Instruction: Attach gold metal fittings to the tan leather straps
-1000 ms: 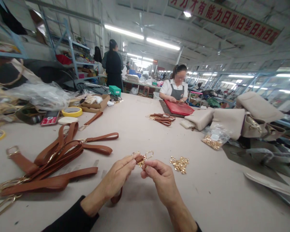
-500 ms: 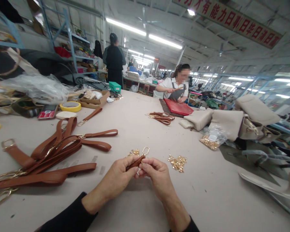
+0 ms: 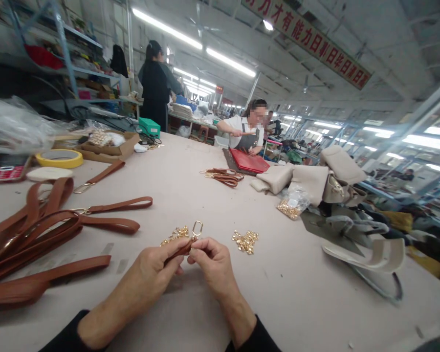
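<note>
A short brown leather strap (image 3: 180,251) is pinched in my left hand (image 3: 154,271), between thumb and fingers. From its far end stands a gold oblong ring (image 3: 197,228). My right hand (image 3: 213,264) is closed at that same end, thumb and forefinger pressed together against the strap just below the ring. Whatever small piece sits between those fingertips is hidden. Behind my left fingers lies a pile of gold metal pieces (image 3: 176,233), partly covered. A second pile of small gold pieces (image 3: 245,241) lies to the right of my right hand.
Brown straps with gold rings (image 3: 40,234) heap up on the left. Beyond them are yellow tape (image 3: 59,158) and a cardboard box (image 3: 112,149). Beige bags (image 3: 310,181) and a bag of gold pieces (image 3: 292,205) lie right. Across the table, a co-worker holds a hammer over red leather (image 3: 248,161).
My view has turned to the right, so the table's things appear further left. Both hands keep nearly the same grip at the strap's ring end.
</note>
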Tool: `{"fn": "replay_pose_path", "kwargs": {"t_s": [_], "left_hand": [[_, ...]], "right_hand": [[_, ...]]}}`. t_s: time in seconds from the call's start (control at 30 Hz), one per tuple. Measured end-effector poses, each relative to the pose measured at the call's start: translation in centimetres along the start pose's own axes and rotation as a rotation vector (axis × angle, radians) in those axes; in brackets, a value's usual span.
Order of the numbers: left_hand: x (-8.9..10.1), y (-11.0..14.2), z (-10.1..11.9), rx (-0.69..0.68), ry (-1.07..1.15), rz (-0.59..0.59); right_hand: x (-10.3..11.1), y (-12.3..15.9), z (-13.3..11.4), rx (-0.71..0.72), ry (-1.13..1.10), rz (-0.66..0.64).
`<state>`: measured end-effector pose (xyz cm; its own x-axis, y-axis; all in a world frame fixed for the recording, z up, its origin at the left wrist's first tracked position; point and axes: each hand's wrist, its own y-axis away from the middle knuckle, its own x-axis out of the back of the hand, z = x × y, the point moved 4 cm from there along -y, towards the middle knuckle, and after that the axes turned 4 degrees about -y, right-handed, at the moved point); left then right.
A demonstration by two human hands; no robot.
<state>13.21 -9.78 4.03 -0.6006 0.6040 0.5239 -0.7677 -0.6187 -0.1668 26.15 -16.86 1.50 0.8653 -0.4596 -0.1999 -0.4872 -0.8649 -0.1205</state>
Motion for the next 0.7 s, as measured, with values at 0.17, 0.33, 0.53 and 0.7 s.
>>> {"fn": "replay_pose_path", "kwargs": {"t_s": [0.17, 0.33, 0.53, 0.7], "left_hand": [[0.0, 0.0, 0.5, -0.04, -0.009, -0.03], [-0.8, 0.0, -0.1, 0.014, 0.121, -0.044], [-1.2, -0.4, -1.6, 0.228, 0.369, -0.045], [0.3, -0.3, -0.7, 0.266, 0.35, 0.007]], "right_hand": [[-0.2, 0.4, -0.4, 0.045, 0.022, 0.025], [-0.4, 0.5, -0.9, 0.09, 0.083, 0.035], [4.4, -1.8, -1.7, 0.164, 0.554, 0.193], [10.3, -3.7, -2.5, 0.103, 1.257, 0.365]]}}
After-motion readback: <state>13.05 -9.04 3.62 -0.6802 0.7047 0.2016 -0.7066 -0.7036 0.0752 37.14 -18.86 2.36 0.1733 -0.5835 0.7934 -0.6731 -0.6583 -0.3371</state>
